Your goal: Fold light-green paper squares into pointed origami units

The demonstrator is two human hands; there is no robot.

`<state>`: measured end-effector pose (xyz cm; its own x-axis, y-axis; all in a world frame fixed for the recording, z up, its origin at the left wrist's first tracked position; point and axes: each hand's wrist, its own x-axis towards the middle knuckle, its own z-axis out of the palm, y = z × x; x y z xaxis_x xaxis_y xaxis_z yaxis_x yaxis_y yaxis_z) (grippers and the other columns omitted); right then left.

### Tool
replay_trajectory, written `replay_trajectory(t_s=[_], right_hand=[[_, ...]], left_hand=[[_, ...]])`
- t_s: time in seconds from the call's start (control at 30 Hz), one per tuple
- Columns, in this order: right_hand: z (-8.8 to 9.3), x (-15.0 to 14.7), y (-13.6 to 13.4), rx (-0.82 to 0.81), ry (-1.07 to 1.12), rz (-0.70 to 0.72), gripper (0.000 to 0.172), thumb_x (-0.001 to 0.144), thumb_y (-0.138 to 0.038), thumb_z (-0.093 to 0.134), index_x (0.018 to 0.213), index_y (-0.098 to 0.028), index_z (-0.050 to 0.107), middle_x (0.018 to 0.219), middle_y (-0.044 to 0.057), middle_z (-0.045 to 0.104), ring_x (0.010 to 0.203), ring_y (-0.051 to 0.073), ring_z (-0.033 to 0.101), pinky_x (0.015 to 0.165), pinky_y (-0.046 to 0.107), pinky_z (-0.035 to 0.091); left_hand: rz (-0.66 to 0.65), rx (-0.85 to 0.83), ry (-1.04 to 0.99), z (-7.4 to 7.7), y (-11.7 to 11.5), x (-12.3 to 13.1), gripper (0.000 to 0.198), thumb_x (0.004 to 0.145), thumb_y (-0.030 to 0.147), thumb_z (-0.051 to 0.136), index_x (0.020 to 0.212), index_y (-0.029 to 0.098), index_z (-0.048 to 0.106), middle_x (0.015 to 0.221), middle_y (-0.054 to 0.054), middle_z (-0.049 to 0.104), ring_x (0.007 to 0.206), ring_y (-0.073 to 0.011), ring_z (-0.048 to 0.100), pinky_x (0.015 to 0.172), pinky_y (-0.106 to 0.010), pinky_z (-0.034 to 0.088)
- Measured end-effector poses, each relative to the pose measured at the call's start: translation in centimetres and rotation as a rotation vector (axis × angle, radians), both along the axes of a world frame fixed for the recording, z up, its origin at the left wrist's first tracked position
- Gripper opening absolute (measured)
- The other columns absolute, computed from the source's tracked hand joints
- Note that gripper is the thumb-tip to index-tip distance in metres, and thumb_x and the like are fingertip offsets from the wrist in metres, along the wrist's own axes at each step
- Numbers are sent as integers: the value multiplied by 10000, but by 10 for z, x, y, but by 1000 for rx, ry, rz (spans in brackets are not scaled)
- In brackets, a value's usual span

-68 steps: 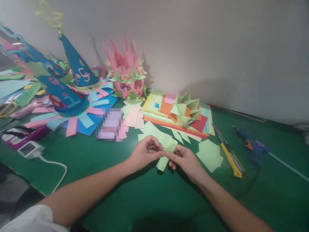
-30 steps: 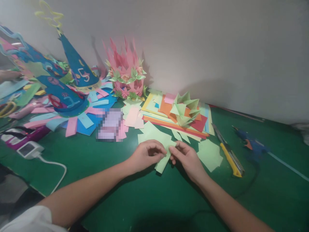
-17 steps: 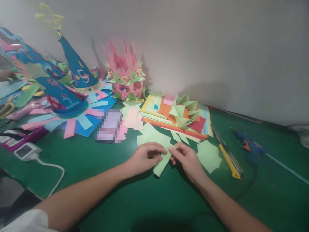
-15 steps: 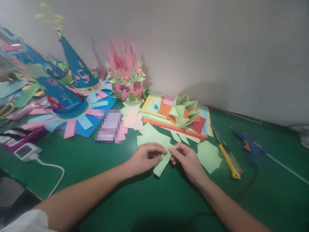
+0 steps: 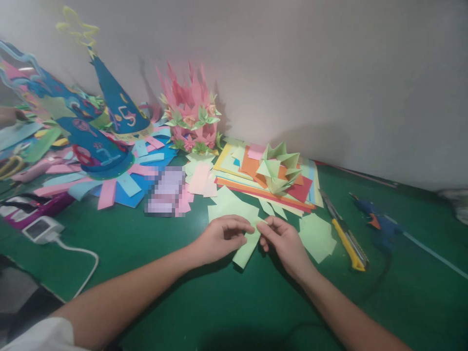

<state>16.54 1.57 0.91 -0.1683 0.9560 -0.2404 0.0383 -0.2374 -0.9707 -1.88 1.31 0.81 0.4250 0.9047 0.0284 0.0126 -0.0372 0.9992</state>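
A strip of light green paper [image 5: 244, 253], folded lengthwise, slants between my hands just above the green table. My left hand [image 5: 221, 240] curls at its left side, thumb and fingertips against the paper. At the upper right edge, my right hand [image 5: 283, 239] pinches the same paper between thumb and fingers; the other fingers bend underneath. Behind my hands lie loose light green sheets [image 5: 226, 202], and another green stack [image 5: 317, 236] rests right of my right hand.
A yellow utility knife [image 5: 345, 239] and a blue glue gun [image 5: 380, 214] lie at right. Coloured sheets [image 5: 230, 175] carry a folded green paper crown [image 5: 280, 168]. A pink paper crown [image 5: 190, 112], blue cone hats [image 5: 119, 102] and a white charger with cable [image 5: 42, 229] are at left.
Hardly anything differs. Both hands keep the folded paper in nearly the same place, and the whole view has shifted very slightly.
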Motion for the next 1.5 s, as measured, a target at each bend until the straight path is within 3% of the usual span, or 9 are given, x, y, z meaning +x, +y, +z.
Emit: replay_trajectory(t_s=[0.23, 0.47, 0.73, 1.0, 1.5], right_hand=[[1, -1, 4, 10, -53, 30, 463, 631, -534, 742, 857, -203, 512, 579, -58, 552, 468, 99, 505, 436, 213, 415], [5, 1, 2, 70, -190, 257, 400, 816, -538, 554, 656, -170, 541, 581, -18, 563, 476, 75, 475, 471, 203, 386], [7, -1, 1, 101, -222, 206, 415, 824, -559, 521, 650, -183, 520, 569, -25, 558, 449, 75, 424, 451, 211, 355], [12, -1, 0, 112, -268, 304, 378, 790, -532, 571, 641, -190, 507, 562, -25, 566, 504, 101, 476, 513, 227, 387], [14, -1, 1, 87, -252, 301, 405, 807, -538, 556, 611, -184, 534, 501, -39, 495, 460, 91, 409, 483, 222, 342]], left_hand=[[68, 3, 48, -2, 3, -2, 218, 765, 160, 606, 958, 119, 698, 1061, -103, 594, 710, -83, 565, 677, -217, 482], [157, 22, 61, 3, 2, -2, 233, 781, 211, 611, 990, 144, 688, 1095, -95, 578, 807, -112, 587, 700, -218, 503], [144, -42, 38, 2, 1, 0, 309, 744, 188, 630, 1048, 143, 660, 1200, -99, 506, 653, -36, 546, 626, -191, 502], [143, -21, 6, 1, 5, -3, 360, 742, 188, 646, 1101, 162, 630, 1247, -106, 462, 688, -44, 558, 598, -189, 507], [107, -50, -6, 7, 2, -2, 420, 726, 177, 658, 1142, 169, 596, 1285, -116, 419, 637, -13, 540, 581, -179, 491]])
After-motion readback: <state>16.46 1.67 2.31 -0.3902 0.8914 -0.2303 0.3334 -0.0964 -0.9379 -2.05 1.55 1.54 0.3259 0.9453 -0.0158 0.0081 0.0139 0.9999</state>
